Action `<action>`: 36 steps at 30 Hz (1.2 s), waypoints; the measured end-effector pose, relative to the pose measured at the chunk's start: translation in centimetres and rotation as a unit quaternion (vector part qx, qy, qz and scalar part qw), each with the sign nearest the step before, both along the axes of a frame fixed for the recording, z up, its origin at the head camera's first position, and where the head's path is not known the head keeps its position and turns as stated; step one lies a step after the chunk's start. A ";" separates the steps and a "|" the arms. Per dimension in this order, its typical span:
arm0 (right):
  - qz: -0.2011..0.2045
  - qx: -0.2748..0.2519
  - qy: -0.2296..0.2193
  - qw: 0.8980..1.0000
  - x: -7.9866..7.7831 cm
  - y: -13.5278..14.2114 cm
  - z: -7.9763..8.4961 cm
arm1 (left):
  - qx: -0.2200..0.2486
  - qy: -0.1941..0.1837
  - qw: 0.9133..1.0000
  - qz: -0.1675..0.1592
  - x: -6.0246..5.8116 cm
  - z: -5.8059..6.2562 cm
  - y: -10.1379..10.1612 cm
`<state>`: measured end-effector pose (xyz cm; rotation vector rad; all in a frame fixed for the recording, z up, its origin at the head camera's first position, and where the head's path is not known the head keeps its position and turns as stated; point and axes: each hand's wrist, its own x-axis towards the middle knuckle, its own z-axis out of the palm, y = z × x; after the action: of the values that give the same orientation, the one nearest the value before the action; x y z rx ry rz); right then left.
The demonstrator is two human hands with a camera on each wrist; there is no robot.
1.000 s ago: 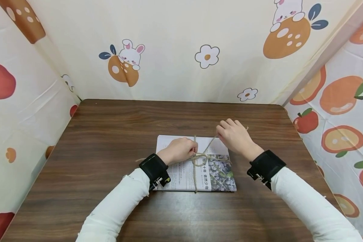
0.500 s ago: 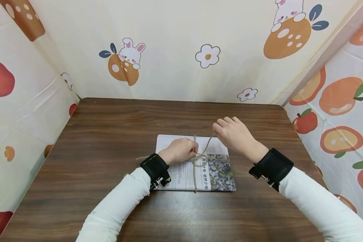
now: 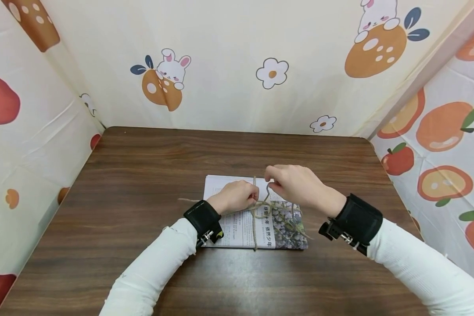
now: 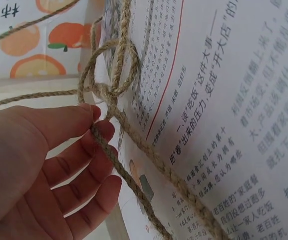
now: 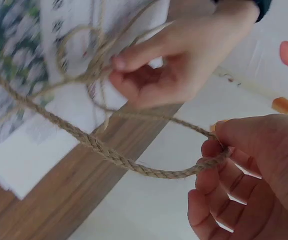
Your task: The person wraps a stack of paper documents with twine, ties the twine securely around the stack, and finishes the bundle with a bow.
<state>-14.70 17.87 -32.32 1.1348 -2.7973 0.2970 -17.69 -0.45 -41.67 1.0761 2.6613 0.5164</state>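
Note:
A folded newspaper bundle [image 3: 238, 232] lies on the table, with jute twine [image 3: 254, 232] crossing over it both ways. Near the crossing, a loop of twine [image 4: 132, 57] stands beside a loose knot. My left hand [image 3: 235, 196] pinches a strand just by this knot, between thumb and index finger; its other fingers are curled loosely. Above the bundle's far right part, my right hand [image 3: 300, 184] pinches another twine strand [image 5: 94, 145], bent round at the fingertips in the right wrist view. A free length of that strand hangs over the printed flower picture [image 3: 288, 232].
The brown wooden table [image 3: 162, 158] extends around the bundle on all sides. A cream patterned curtain [image 3: 221, 96] stands behind its far edge. Fruit-printed cloth [image 3: 446, 210] hangs along the right side, and more printed cloth [image 3: 35, 175] along the left.
My right hand has come left and a little nearer, toward the knot. Its strand is slacker, and a tail now droops past the bundle's right edge. My left hand has stayed in place.

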 end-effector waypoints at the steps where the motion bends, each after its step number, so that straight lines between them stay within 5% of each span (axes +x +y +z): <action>1: -0.003 -0.005 -0.020 1.000 0.1 -0.2 0.1 | -0.001 -0.002 1.000 0.000 0.0 0.0 0.0; 9: -0.021 -0.047 -0.136 0.989 0.6 -1.6 0.7 | -0.007 -0.016 1.000 0.004 -0.2 0.1 -0.1; 16: 0.043 -0.043 -0.225 0.972 1.8 -2.0 0.0 | 0.010 -0.014 1.000 0.010 -0.3 -0.4 -0.4; 23: 0.040 -0.023 -0.186 0.982 2.4 -1.1 -1.7 | 0.018 -0.007 1.000 0.003 -0.4 -0.7 -0.6; 36: -0.066 -0.029 -0.151 0.986 1.5 1.2 -5.2 | 0.009 -0.020 1.000 0.009 -0.3 -0.6 -0.8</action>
<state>-13.23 19.11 -37.53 0.9566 -3.0814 0.5778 -17.98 -1.22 -42.31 1.0376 2.6384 0.5612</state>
